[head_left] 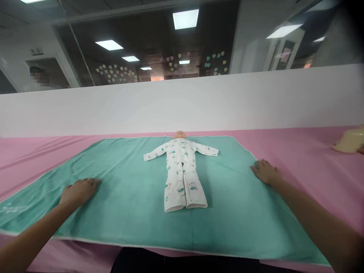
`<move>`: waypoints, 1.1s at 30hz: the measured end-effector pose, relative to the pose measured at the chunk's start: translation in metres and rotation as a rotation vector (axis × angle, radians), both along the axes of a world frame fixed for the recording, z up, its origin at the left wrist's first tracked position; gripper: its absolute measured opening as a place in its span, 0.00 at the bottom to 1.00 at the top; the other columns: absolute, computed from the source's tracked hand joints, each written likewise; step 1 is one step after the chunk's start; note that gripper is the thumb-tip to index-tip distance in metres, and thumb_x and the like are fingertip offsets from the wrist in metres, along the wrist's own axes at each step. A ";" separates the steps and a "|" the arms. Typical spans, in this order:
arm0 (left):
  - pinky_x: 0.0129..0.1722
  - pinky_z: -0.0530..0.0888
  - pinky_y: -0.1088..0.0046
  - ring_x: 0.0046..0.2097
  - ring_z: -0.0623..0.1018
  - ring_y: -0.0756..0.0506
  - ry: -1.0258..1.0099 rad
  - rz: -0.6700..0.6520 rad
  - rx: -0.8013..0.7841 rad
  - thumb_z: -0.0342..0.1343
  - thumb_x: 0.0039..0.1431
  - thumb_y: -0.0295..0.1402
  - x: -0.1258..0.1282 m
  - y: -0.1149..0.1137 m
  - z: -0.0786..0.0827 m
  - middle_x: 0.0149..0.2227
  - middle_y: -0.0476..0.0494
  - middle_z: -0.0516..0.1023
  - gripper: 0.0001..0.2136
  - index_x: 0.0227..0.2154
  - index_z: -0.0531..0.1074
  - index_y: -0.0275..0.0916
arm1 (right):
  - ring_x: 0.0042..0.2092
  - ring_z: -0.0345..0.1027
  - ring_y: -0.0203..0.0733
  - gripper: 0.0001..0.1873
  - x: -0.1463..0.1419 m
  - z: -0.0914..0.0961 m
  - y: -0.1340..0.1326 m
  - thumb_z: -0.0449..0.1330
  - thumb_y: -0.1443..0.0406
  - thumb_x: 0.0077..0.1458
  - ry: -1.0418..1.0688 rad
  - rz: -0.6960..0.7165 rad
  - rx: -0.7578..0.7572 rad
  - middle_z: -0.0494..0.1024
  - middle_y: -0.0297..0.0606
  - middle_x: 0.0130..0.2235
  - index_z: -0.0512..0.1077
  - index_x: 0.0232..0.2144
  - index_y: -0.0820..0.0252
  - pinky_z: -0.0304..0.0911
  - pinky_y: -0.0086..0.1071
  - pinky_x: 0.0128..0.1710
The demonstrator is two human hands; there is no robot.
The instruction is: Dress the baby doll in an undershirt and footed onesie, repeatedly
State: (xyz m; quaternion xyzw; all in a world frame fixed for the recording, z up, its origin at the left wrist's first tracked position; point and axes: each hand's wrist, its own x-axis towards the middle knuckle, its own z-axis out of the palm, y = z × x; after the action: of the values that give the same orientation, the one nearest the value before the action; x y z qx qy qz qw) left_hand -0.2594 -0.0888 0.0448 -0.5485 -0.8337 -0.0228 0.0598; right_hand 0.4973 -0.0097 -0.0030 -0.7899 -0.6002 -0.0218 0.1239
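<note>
A baby doll (180,135) lies on its back, its head at the far edge of a teal towel (125,208). It wears a white printed baby suit (182,163) with both sleeves spread sideways and the legs pointing toward me. The towel is spread out, with a few folds on its left part. My left hand (79,192) rests palm down on the towel's left side, holding nothing. Over by the towel's right edge, my right hand (266,173) lies palm down with its fingers apart, also holding nothing. Neither hand touches the doll.
Pink cloth (295,155) covers the surface beneath the towel. A low white wall (182,104) with glass above stands behind it. At the right edge sits a cream-coloured object (348,141), partly cut off. Beyond the glass on the left, a person (41,77) is visible.
</note>
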 end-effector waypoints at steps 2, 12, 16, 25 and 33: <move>0.53 0.63 0.50 0.58 0.64 0.35 -0.015 -0.065 0.037 0.39 0.60 0.44 0.042 0.043 0.005 0.57 0.40 0.66 0.22 0.50 0.65 0.39 | 0.63 0.44 0.58 0.32 -0.039 0.004 0.020 0.41 0.56 0.59 0.038 0.013 0.063 0.51 0.60 0.62 0.56 0.57 0.76 0.47 0.51 0.58; 0.57 0.57 0.52 0.63 0.55 0.36 -0.239 -0.308 0.214 0.31 0.62 0.46 0.198 0.182 -0.039 0.64 0.34 0.51 0.30 0.62 0.46 0.34 | 0.66 0.26 0.48 0.37 -0.186 -0.012 0.110 0.34 0.44 0.57 -0.005 0.425 -0.044 0.31 0.36 0.67 0.37 0.64 0.49 0.34 0.50 0.62; 0.56 0.58 0.51 0.60 0.60 0.35 -0.215 -0.277 0.184 0.35 0.61 0.45 0.181 0.182 -0.043 0.59 0.30 0.61 0.29 0.59 0.52 0.31 | 0.66 0.29 0.49 0.39 -0.165 -0.014 0.111 0.33 0.42 0.56 0.017 0.344 -0.066 0.33 0.41 0.67 0.36 0.64 0.50 0.36 0.51 0.61; 0.59 0.53 0.47 0.66 0.46 0.39 -0.093 -0.421 0.375 0.29 0.63 0.45 0.193 0.173 -0.038 0.66 0.41 0.45 0.27 0.62 0.48 0.39 | 0.66 0.34 0.46 0.33 -0.201 -0.002 0.092 0.42 0.54 0.60 -0.078 0.661 0.207 0.40 0.39 0.66 0.41 0.64 0.56 0.36 0.47 0.63; 0.58 0.53 0.45 0.65 0.45 0.35 -0.085 -0.563 0.215 0.32 0.63 0.48 0.192 0.174 -0.042 0.67 0.50 0.40 0.24 0.61 0.49 0.57 | 0.63 0.46 0.50 0.33 -0.217 -0.005 0.096 0.43 0.56 0.59 0.069 0.789 0.081 0.50 0.37 0.64 0.41 0.64 0.53 0.48 0.47 0.58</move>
State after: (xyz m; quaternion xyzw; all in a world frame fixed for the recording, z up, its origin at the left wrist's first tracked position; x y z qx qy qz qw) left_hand -0.0676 0.0851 0.0032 -0.7471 -0.6435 -0.1495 0.0741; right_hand 0.2799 0.0861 -0.0077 -0.4936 -0.8516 0.0304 0.1738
